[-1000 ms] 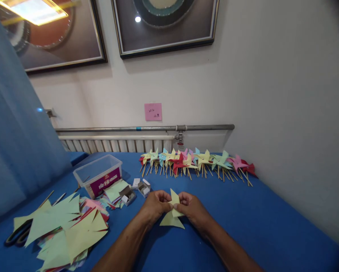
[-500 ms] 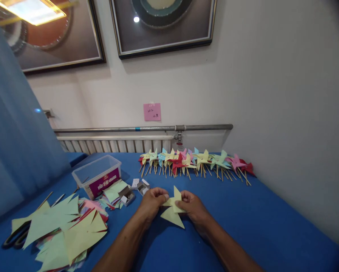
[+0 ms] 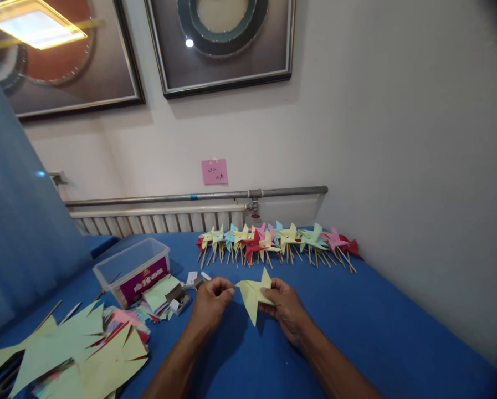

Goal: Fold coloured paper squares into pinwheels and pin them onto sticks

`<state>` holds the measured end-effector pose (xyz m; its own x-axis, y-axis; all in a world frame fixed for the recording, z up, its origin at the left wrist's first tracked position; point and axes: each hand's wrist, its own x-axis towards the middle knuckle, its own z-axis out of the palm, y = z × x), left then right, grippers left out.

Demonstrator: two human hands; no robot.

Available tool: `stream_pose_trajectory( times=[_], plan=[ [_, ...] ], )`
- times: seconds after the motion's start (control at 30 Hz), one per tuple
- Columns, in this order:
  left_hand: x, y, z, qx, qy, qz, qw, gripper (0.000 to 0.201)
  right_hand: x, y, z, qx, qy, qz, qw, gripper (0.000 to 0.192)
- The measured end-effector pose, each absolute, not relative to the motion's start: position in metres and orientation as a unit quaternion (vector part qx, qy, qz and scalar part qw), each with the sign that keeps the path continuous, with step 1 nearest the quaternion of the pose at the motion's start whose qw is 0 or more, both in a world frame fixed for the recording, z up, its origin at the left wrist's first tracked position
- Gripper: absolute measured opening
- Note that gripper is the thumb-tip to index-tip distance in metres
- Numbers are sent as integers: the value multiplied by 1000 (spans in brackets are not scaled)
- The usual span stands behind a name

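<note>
A pale yellow paper pinwheel [image 3: 253, 295] with pointed, folded blades is pinched between the thumb and fingers of my right hand [image 3: 287, 310]. It is held above the blue cloth and has no visible stick. Just left of it, my left hand [image 3: 213, 302] has thumb and forefinger pressed together, a small gap from the nearest blade. Whatever those fingertips hold, if anything, is too small to make out. Beside my left hand lie small open boxes [image 3: 177, 299], partly hidden by it.
A row of finished pinwheels on sticks [image 3: 252, 244] lies along the table's back. At left are a clear plastic bin [image 3: 132, 265], cut paper sheets [image 3: 111, 360] and dark-handled scissors [image 3: 3, 374]. A radiator [image 3: 160, 221] and pipe run behind the blue table [image 3: 356, 343].
My left hand has let go of the pinwheel and moved slightly left. The pinwheel has turned in my right hand, its blades now pointing differently. The view has shifted a little.
</note>
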<state>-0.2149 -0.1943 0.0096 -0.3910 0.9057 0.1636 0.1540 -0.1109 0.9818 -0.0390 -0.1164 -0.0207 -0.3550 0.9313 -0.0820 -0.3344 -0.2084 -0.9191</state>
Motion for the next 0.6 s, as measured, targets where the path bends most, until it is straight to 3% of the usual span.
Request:
stream_pose_trajectory(
  times=[0.23, 0.43, 0.6],
  plan=[
    [-195, -203, 10, 541, 600, 537, 245, 20, -49, -107, -39, -359, -450, 668, 472, 39],
    [-195, -200, 0, 560, 578, 503, 315, 20, -48, -111, -35, -365, -483, 656, 450, 35],
    [-196, -199, -3, 594, 592, 473, 271, 24, -44, -119, -24, -353, -518, 651, 428, 32]
  ],
)
